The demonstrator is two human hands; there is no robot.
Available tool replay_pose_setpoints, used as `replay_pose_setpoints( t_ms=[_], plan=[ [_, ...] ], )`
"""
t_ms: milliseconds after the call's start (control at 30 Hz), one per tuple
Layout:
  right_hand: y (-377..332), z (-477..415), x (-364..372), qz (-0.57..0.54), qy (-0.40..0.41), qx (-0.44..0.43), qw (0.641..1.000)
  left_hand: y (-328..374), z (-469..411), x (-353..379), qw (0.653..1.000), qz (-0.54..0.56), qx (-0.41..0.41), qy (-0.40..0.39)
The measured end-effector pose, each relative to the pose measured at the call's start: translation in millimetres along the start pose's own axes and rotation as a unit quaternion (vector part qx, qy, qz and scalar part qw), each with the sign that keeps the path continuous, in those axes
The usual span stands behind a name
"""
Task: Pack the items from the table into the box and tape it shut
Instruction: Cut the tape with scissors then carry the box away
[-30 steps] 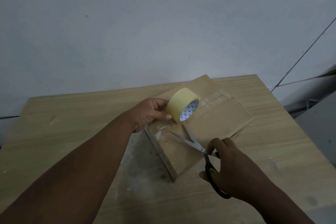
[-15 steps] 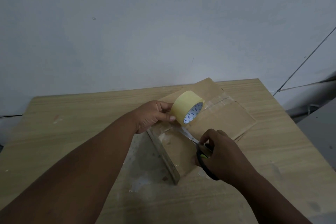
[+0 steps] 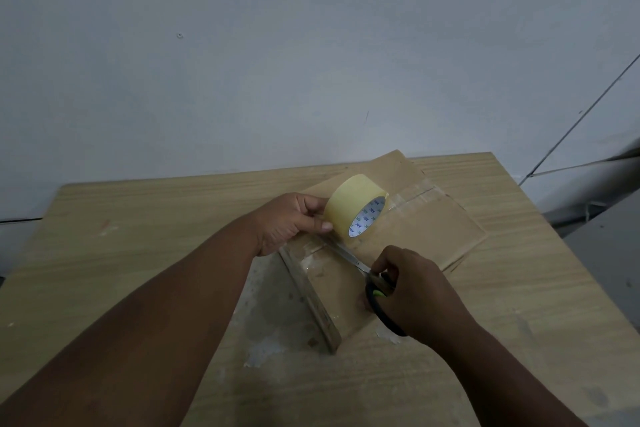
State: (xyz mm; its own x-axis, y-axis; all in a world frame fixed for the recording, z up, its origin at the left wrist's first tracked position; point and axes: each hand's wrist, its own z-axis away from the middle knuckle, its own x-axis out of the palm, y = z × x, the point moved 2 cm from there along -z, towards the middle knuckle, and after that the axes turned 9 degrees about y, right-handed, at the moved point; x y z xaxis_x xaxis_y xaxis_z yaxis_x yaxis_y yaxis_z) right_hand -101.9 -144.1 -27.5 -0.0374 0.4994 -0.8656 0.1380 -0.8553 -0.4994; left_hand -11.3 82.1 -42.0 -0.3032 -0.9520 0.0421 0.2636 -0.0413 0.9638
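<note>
Pinched between thumb and curled fingers of the left hand, the yellow tape roll stands on edge over the cardboard box, at its taped seam. The right hand wraps around the black handles of the scissors, blades pointing under the roll. The closed box lies flat toward the far right corner of the desk.

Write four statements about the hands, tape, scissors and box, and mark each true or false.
1. The left hand holds the tape roll over the box. True.
2. The scissors lie untouched beside the box. False: the right hand grips them, blades pointing toward the roll.
3. The box top stands open. False: it is shut, with clear tape along the seam.
4. The box rests on the wooden table. True.
</note>
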Motion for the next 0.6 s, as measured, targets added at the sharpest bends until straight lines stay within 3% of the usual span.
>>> replay_pose_setpoints(
  t_ms=[400, 600],
  plan=[
    [5.3, 3.7, 0.1, -0.060, 0.017, 0.046, 0.997, 1.3, 0.4, 1.4, 1.000, -0.024, -0.003, 0.012],
    [22.1, 20.7, -23.7, -0.061, 0.024, 0.081, 0.995, 5.7, 4.6, 19.4, 0.996, -0.026, 0.060, 0.062]
  ],
)
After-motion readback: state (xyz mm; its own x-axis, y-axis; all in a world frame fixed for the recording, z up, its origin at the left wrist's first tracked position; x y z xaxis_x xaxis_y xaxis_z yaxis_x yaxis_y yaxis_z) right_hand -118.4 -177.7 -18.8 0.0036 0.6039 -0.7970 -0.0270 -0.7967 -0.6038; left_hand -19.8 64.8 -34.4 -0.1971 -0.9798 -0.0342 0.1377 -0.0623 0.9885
